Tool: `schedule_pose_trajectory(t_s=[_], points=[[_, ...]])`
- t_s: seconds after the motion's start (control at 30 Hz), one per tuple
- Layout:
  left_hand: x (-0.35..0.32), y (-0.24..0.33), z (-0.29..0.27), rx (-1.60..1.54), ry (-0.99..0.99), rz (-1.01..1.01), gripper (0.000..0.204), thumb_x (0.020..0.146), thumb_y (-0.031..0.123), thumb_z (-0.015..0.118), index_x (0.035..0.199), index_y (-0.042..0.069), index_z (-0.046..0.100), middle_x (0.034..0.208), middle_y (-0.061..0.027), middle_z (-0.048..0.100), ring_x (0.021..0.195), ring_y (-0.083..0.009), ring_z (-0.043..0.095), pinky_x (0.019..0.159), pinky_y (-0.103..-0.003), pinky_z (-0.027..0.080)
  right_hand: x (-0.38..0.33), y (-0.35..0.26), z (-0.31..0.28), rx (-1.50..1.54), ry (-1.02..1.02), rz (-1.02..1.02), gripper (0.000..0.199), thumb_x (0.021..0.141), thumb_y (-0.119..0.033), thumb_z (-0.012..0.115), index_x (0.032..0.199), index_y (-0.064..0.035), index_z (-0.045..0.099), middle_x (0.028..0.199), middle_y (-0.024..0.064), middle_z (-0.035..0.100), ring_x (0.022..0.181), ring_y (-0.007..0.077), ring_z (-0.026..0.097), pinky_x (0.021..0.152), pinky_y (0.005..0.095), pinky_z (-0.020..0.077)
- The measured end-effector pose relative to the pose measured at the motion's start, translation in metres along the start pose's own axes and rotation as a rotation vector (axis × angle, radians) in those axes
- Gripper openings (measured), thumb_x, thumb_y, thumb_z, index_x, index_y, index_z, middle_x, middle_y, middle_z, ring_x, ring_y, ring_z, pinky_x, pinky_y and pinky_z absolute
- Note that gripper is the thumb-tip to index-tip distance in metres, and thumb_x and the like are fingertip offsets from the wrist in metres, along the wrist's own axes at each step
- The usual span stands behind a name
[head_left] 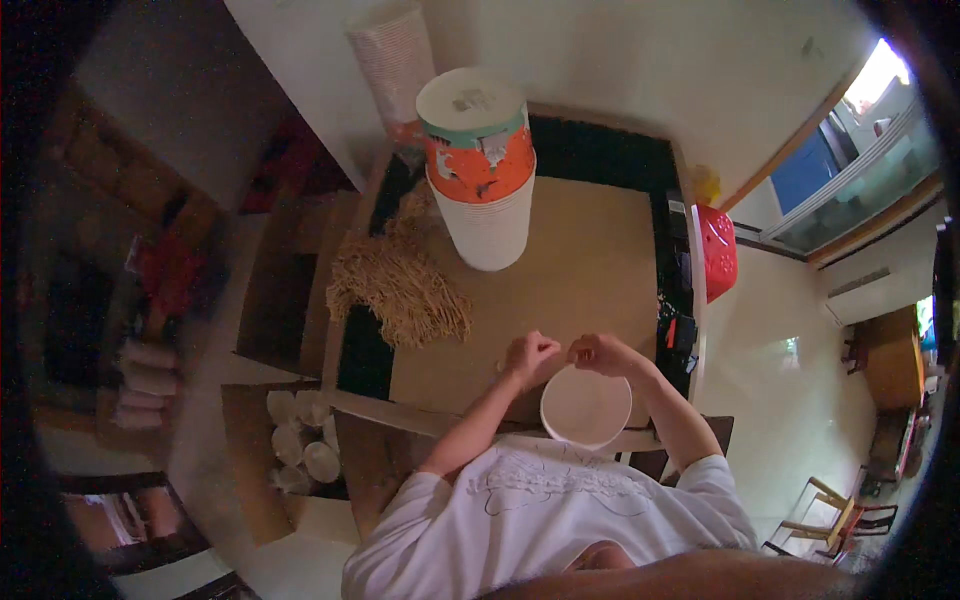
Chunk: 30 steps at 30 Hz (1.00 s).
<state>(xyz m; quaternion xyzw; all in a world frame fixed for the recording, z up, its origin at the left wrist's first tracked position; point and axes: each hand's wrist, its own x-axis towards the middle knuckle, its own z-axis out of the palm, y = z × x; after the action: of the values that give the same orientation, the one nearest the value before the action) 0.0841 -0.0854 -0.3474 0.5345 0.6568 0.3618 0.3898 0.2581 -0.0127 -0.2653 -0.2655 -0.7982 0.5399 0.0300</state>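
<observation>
My left hand (530,358) is closed in a pinch over the near part of the table, just left of a white paper bucket (586,415). My right hand (602,354) is also closed, its fingers bent above the bucket's far rim. A small gap parts the two hands. Whatever lies between their fingertips is too small to make out. The bucket's round opening or end faces up at the table's front edge, close to my shirt. Left of my hands lies a heap of tan twisted paper cords (405,285).
A tall stack of white paper buckets (490,230), topped by orange-printed ones (480,165), stands at the back. Another tall stack (390,65) rises behind it. A cardboard sheet (580,250) covers the tabletop. A red plastic basket (717,255) sits right; a carton (255,450) with white containers stands lower left.
</observation>
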Motion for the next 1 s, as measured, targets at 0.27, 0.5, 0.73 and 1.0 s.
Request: schedule_pose_trajectory(t_s=[0.27,0.5,0.73,1.0], points=[[0.003,0.089,-0.022,-0.644,-0.068,-0.046,0.017,0.077,0.011,0.059,0.091,0.004,0.064,0.085,-0.0041,0.064,0.075,-0.0091,0.058,0.069,-0.023,0.046,-0.030,-0.008,0.020,-0.189,0.473,0.227,0.007,0.068,-0.005,0.057,0.075,-0.0034,0.055,0.069,0.0094,0.056,0.061,0.0228,0.055,0.057,0.0304,0.0445],[-0.035,0.102,0.000,-0.421,-0.196,0.152,0.013,0.075,0.006,0.059,0.086,0.001,0.064,0.086,-0.0075,0.063,0.080,-0.0115,0.058,0.070,-0.023,0.046,-0.055,-0.014,0.062,0.140,0.895,0.175,0.004,0.071,-0.003,0.054,0.075,-0.0011,0.053,0.066,0.0096,0.053,0.056,0.0172,0.050,0.053,0.0281,0.0400],[-0.081,0.108,-0.017,-0.328,-0.331,0.176,0.012,0.074,0.005,0.058,0.084,-0.001,0.064,0.083,-0.0096,0.063,0.078,-0.0148,0.059,0.067,-0.024,0.046,-0.082,-0.019,0.055,0.648,0.638,0.276,0.007,0.078,-0.008,0.057,0.078,-0.0012,0.056,0.076,0.0012,0.056,0.072,0.0086,0.049,0.063,0.0219,0.0384],[-0.101,0.098,-0.027,-0.034,-0.461,0.181,0.013,0.072,0.007,0.061,0.085,0.004,0.065,0.085,-0.0091,0.062,0.079,-0.0164,0.060,0.068,-0.026,0.047,-0.095,-0.024,0.057,0.956,0.186,0.163,0.010,0.079,-0.011,0.058,0.080,-0.0012,0.057,0.077,-0.0015,0.056,0.075,0.0071,0.050,0.069,0.0209,0.0393]])
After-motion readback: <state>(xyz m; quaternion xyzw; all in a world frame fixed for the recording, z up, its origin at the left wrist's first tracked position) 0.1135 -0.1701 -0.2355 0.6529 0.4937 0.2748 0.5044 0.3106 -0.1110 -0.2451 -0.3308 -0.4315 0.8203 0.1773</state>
